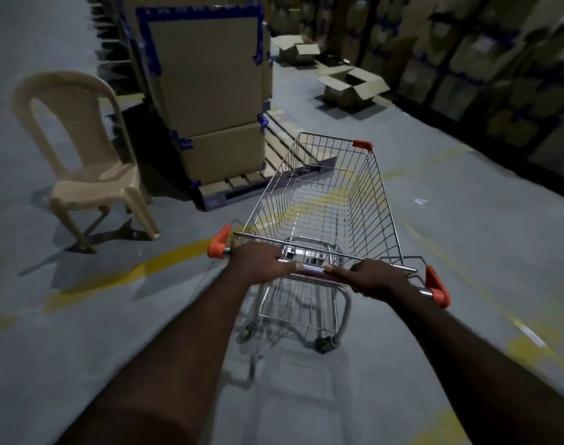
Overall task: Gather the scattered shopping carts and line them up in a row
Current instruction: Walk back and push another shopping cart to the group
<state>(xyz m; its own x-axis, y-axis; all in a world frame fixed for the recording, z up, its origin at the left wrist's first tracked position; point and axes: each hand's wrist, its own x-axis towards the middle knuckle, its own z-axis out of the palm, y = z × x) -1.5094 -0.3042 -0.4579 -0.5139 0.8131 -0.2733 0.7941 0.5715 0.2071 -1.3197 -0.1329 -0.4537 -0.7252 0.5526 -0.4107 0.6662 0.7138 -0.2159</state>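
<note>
The shopping cart (364, 200) is wire metal with a glossy chrome finish, its corner bumpers (438, 289) smooth orange plastic. The chair (81, 187) is matt cream plastic with a lattice-moulded back; the boxes (210, 75) are brown cardboard edged with blue tape (197, 12). The pallet (283, 139) is pale bare wood and the floor (466, 236) matt grey with worn yellow paint.

Dim, bluish light; shelves (499, 75) at the right sink into darkness. The chair (81, 149) throws soft shadows lower left; the cart (367, 203)'s chrome glints. Edges bow, detail smeared.
</note>
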